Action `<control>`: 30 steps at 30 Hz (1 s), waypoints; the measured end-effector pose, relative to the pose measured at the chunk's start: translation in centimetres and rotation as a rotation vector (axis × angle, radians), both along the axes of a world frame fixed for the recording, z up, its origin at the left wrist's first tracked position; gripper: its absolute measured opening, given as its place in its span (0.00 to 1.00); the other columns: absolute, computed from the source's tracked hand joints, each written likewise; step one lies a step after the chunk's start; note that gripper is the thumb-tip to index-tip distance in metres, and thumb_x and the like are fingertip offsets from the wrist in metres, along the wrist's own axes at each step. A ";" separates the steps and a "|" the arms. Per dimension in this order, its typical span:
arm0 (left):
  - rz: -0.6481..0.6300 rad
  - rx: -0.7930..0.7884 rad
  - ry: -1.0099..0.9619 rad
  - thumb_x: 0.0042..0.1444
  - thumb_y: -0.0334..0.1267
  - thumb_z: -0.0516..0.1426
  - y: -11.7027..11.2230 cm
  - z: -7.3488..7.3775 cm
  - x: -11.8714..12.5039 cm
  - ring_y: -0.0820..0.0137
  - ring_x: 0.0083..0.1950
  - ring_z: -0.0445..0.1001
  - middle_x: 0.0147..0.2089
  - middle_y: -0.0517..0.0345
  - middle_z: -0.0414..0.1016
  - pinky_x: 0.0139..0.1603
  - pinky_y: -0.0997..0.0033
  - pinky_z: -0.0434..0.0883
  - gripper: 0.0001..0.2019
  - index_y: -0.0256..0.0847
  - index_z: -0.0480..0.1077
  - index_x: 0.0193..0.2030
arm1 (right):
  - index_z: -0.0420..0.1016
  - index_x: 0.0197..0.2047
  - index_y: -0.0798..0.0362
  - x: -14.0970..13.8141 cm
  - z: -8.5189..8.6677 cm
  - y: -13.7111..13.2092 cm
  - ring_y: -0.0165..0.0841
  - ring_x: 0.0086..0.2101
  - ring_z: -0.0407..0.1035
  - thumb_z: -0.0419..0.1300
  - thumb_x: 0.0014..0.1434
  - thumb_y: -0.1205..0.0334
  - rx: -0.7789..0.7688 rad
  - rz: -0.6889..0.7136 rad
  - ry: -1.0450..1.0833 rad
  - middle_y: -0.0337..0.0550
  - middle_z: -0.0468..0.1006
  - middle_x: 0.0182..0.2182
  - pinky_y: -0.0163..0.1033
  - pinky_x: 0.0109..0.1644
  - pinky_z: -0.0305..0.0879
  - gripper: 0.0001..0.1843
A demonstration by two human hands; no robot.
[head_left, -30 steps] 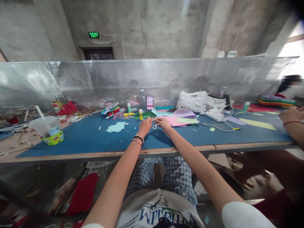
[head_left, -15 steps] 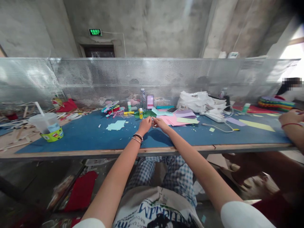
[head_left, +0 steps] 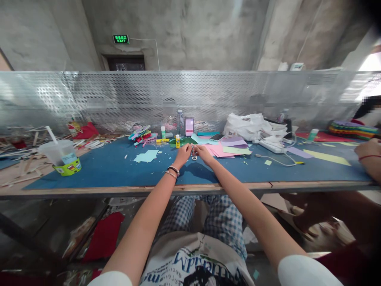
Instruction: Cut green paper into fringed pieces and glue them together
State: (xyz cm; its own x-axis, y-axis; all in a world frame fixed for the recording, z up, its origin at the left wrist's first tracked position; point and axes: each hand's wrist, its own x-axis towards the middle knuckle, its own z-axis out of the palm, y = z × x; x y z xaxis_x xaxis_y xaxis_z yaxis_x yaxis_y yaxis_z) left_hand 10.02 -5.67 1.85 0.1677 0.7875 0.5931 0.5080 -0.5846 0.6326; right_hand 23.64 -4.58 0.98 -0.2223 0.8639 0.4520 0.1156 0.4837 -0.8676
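Note:
Both hands meet above the blue table mat [head_left: 113,171], in front of a yellow glue stick [head_left: 177,141]. My left hand [head_left: 182,155] is closed, its fingertips pinched together. Close against it, my right hand [head_left: 203,154] is pinched too. Something small sits between the fingertips, too small and covered to name. Just below the fingers shows a little whitish loop [head_left: 194,158]; I cannot tell whether it belongs to the held thing. Pink paper sheets [head_left: 216,151] lie right beside my right hand, and light blue paper [head_left: 146,156] lies left of my left hand.
A plastic cup with a straw [head_left: 66,161] stands at the left. Behind the hands are a propped phone [head_left: 189,126], a bottle [head_left: 180,121] and folded paper pieces [head_left: 142,135]. A white plastic bag [head_left: 245,126] and a cable [head_left: 278,161] lie right. Another person's hand [head_left: 369,153] is at far right.
The view has shifted slightly. My hands stay together in nearly the same place, and the whitish loop below the fingers shows more clearly. The other person's hand has moved a little right.

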 end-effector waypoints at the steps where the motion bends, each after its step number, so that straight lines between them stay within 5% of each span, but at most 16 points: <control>1: -0.021 -0.015 -0.032 0.61 0.44 0.44 0.0 0.1 0.0 0.74 0.26 0.64 0.21 0.62 0.63 0.31 0.74 0.58 0.15 0.40 0.58 0.25 | 0.64 0.24 0.53 -0.1 0.1 -0.2 0.28 0.25 0.63 0.53 0.49 0.34 -0.022 0.000 0.009 0.37 0.68 0.21 0.33 0.30 0.57 0.27; 6: -0.224 -0.228 -0.264 0.59 0.47 0.46 -0.5 0.8 0.0 0.77 0.20 0.57 0.17 0.65 0.56 0.24 0.75 0.57 0.17 0.40 0.56 0.23 | 0.66 0.29 0.53 -0.1 1.0 -1.3 0.28 0.25 0.64 0.51 0.51 0.34 -0.132 -0.008 0.110 0.37 0.70 0.22 0.33 0.30 0.58 0.27; 10: -0.501 -0.488 -0.485 0.57 0.48 0.49 -1.0 1.5 -0.5 0.80 0.18 0.50 0.18 0.67 0.47 0.20 0.77 0.52 0.17 0.40 0.52 0.23 | 0.69 0.42 0.51 0.2 1.6 -2.0 0.27 0.30 0.65 0.59 0.48 0.42 -0.061 0.006 0.188 0.38 0.74 0.33 0.31 0.31 0.57 0.24; 13: -0.594 -0.561 -0.518 0.57 0.45 0.49 -1.1 1.7 -0.9 0.81 0.18 0.47 0.18 0.68 0.43 0.19 0.77 0.51 0.16 0.40 0.52 0.23 | 0.72 0.42 0.51 0.4 1.8 -2.3 0.27 0.31 0.65 0.64 0.44 0.47 -0.011 0.066 0.154 0.38 0.74 0.33 0.31 0.32 0.57 0.23; 18: -0.624 -0.638 -0.497 0.58 0.44 0.48 -0.8 1.5 -1.0 0.80 0.18 0.46 0.19 0.67 0.43 0.19 0.77 0.51 0.17 0.41 0.49 0.22 | 0.73 0.31 0.54 0.2 1.8 -2.3 0.30 0.32 0.66 0.65 0.42 0.50 -0.001 -0.012 0.166 0.40 0.75 0.30 0.34 0.34 0.59 0.17; 23: -0.603 -0.664 -0.544 0.57 0.44 0.50 -0.4 1.1 -0.8 0.81 0.17 0.47 0.18 0.68 0.44 0.19 0.77 0.48 0.15 0.40 0.55 0.23 | 0.73 0.31 0.53 0.3 1.7 -1.8 0.31 0.33 0.66 0.62 0.47 0.50 0.162 -0.135 0.062 0.41 0.75 0.29 0.36 0.37 0.61 0.14; 26: -0.480 -0.693 -0.561 0.57 0.49 0.51 -0.1 0.7 -0.7 0.80 0.19 0.59 0.21 0.64 0.59 0.21 0.78 0.54 0.16 0.39 0.60 0.26 | 0.75 0.32 0.53 0.4 1.4 -1.7 0.31 0.32 0.65 0.59 0.53 0.54 0.338 -0.278 -0.067 0.42 0.74 0.31 0.37 0.39 0.61 0.11; 30: -0.380 -0.664 -0.566 0.56 0.52 0.50 0.1 0.4 -0.7 0.74 0.33 0.73 0.39 0.53 0.75 0.31 0.76 0.65 0.18 0.37 0.68 0.35 | 0.77 0.35 0.51 0.5 1.1 -2.1 0.34 0.36 0.63 0.55 0.57 0.61 0.562 -0.421 -0.302 0.44 0.71 0.33 0.40 0.44 0.61 0.10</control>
State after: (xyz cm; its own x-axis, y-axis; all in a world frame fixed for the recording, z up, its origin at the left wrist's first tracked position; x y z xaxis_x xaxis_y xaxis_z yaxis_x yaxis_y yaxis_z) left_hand 9.36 -5.60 2.23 0.3075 0.9445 0.1155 -0.1256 -0.0801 0.9888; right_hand 24.18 -6.67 2.11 -0.1087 0.5615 0.8203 0.5810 0.7055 -0.4058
